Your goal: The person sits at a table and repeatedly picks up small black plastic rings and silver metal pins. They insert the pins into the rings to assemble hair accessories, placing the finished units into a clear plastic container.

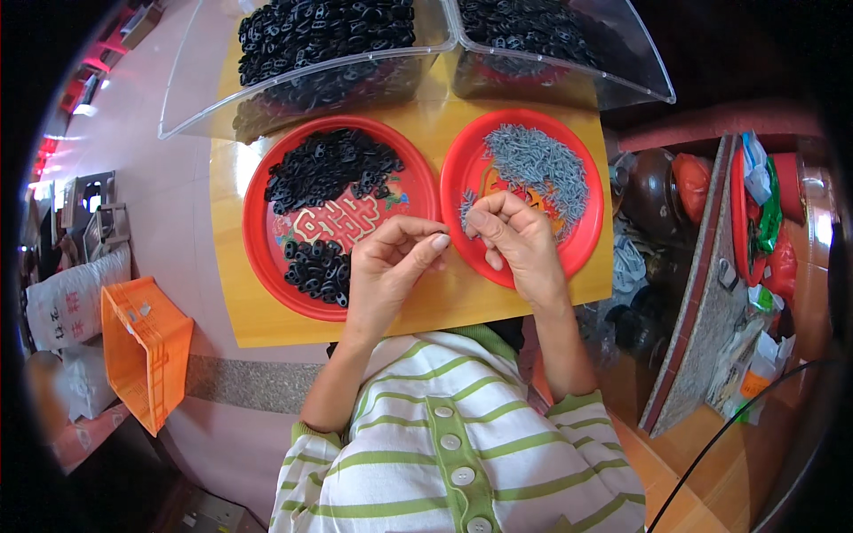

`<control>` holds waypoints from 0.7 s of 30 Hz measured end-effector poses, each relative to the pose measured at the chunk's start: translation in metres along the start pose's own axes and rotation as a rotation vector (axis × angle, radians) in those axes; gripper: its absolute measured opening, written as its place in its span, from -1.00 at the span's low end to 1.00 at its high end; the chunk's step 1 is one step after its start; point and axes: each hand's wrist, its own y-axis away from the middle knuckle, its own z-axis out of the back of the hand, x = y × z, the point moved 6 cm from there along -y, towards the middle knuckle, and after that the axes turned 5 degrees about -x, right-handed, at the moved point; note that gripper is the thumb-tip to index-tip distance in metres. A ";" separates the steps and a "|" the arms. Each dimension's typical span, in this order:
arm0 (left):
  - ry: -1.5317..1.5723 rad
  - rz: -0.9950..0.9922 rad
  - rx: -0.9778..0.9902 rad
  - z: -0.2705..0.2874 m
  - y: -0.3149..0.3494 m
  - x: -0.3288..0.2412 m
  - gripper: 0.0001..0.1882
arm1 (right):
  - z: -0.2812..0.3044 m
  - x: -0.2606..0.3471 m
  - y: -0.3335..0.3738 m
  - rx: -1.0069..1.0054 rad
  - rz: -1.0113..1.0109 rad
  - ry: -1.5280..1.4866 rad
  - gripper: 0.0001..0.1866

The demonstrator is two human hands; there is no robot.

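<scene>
My left hand (391, 262) and my right hand (515, 235) meet fingertip to fingertip above the gap between two red plates. Their fingers are pinched together on something too small to make out. The left red plate (267, 258) holds two heaps of small black parts (329, 164), a large one at the back and a smaller one at the front. The right red plate (462, 169) carries a pile of small grey parts (542, 164). Both plates rest on a yellow board (231, 302).
Two clear plastic bins (204, 98) of black parts stand behind the plates. An orange crate (147, 351) and white sacks (71, 302) sit on the floor to the left. On the right are a stone slab edge (702, 293), a dark pot (653, 186) and coloured bags.
</scene>
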 end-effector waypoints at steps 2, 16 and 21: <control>-0.072 -0.055 -0.004 -0.006 -0.001 -0.002 -0.83 | -0.002 0.002 0.002 0.001 0.009 -0.003 -0.86; -0.198 -0.173 -0.026 -0.011 0.000 -0.010 -0.89 | -0.014 0.009 0.009 -0.003 0.128 0.050 -0.88; -0.219 0.025 0.002 -0.007 0.001 -0.003 -0.88 | 0.008 0.011 0.003 -0.263 0.230 0.186 -0.89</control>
